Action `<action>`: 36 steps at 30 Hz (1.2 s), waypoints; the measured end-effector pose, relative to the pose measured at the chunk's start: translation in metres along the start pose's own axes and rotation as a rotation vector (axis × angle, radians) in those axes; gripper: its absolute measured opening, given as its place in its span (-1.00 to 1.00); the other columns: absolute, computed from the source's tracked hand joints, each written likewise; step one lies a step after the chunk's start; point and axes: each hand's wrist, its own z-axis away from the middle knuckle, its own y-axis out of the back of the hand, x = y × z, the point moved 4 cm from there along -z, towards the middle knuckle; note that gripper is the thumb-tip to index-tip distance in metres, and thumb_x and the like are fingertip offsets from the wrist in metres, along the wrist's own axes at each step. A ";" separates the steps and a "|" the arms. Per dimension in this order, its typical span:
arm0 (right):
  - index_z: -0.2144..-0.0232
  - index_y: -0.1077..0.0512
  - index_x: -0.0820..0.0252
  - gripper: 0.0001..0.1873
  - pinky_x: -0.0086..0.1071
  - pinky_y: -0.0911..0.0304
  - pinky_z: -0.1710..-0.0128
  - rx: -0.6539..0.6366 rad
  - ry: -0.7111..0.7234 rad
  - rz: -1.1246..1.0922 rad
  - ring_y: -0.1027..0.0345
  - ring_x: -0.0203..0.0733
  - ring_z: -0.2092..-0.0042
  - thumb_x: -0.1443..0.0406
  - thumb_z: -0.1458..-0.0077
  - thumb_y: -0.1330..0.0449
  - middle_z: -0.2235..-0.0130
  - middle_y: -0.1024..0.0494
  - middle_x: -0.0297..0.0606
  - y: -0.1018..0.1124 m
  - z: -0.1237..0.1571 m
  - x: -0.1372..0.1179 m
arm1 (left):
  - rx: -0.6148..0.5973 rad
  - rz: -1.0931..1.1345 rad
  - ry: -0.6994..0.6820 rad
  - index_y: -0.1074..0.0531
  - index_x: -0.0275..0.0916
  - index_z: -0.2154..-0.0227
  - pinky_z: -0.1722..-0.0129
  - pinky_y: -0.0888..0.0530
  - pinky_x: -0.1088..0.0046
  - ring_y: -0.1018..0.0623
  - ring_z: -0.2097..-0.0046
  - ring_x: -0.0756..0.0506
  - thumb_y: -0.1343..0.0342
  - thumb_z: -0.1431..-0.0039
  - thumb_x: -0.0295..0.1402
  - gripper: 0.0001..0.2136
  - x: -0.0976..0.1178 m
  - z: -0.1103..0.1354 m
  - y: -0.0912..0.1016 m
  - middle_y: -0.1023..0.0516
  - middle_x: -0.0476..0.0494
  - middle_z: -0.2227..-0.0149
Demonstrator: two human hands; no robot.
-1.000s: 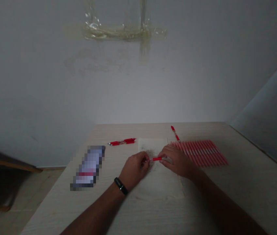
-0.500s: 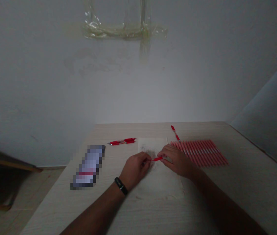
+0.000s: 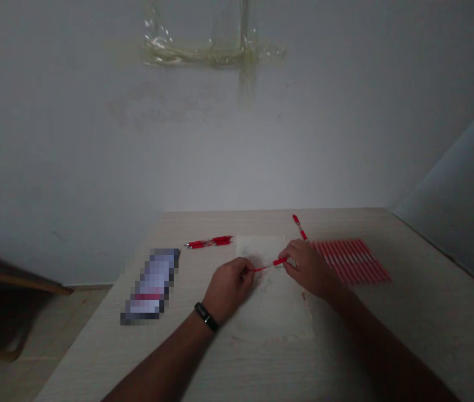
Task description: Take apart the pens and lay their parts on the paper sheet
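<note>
My left hand [image 3: 229, 288], with a black band on the wrist, is closed in a pinch on the thin end of a red pen refill [image 3: 264, 267]. My right hand [image 3: 310, 268] is closed on the red pen barrel [image 3: 279, 261] at the refill's other end. Both hands hover over a sheet of white paper [image 3: 276, 304] with a dark smudge near the left fingers. The two hands are a short way apart, joined by the red piece.
A row of several red pens [image 3: 352, 259] lies right of my right hand. One more red pen [image 3: 299, 226] lies behind it, and two red pens [image 3: 209, 242] lie at the back left. A blurred-out flat object [image 3: 153, 286] lies on the wooden table [image 3: 408, 329].
My right hand has moved back and to the right, drawing the red barrel away from my left hand, so more of the thin red refill shows between them.
</note>
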 end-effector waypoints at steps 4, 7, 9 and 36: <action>0.31 -0.41 0.17 -0.81 -0.20 -0.23 0.12 0.029 -0.054 0.010 -0.33 -0.09 0.18 0.52 -0.06 -0.17 0.29 -0.47 -0.25 0.004 0.000 0.007 | 0.023 0.009 0.017 -0.49 -0.20 0.30 0.36 -0.29 0.48 -0.48 0.36 -0.05 -0.03 -0.21 -0.42 -0.87 -0.001 0.000 0.001 -0.56 -0.07 0.36; 0.31 -0.41 0.17 -0.82 -0.20 -0.22 0.12 0.023 -0.043 -0.001 -0.33 -0.09 0.18 0.51 -0.07 -0.17 0.29 -0.48 -0.25 -0.001 0.001 0.007 | 0.035 0.023 0.014 -0.48 -0.21 0.30 0.35 -0.30 0.48 -0.48 0.35 -0.05 -0.03 -0.21 -0.42 -0.88 -0.002 0.001 0.001 -0.56 -0.07 0.36; 0.31 -0.41 0.17 -0.84 -0.20 -0.21 0.10 0.016 -0.033 -0.006 -0.33 -0.10 0.17 0.50 -0.08 -0.18 0.29 -0.48 -0.25 -0.006 0.002 0.007 | 0.051 0.038 0.020 -0.48 -0.21 0.29 0.34 -0.31 0.47 -0.49 0.34 -0.05 -0.02 -0.22 -0.42 -0.87 -0.001 0.000 0.003 -0.56 -0.07 0.35; 0.22 -0.50 0.17 -0.85 -0.17 -0.19 0.02 -0.062 -0.044 -0.048 -0.31 -0.08 0.09 0.38 -0.11 -0.30 0.22 -0.49 -0.24 -0.037 -0.005 -0.005 | 0.036 0.047 0.025 -0.47 -0.23 0.30 0.35 -0.31 0.48 -0.49 0.33 -0.06 -0.02 -0.20 -0.44 -0.87 -0.001 0.000 0.002 -0.56 -0.11 0.32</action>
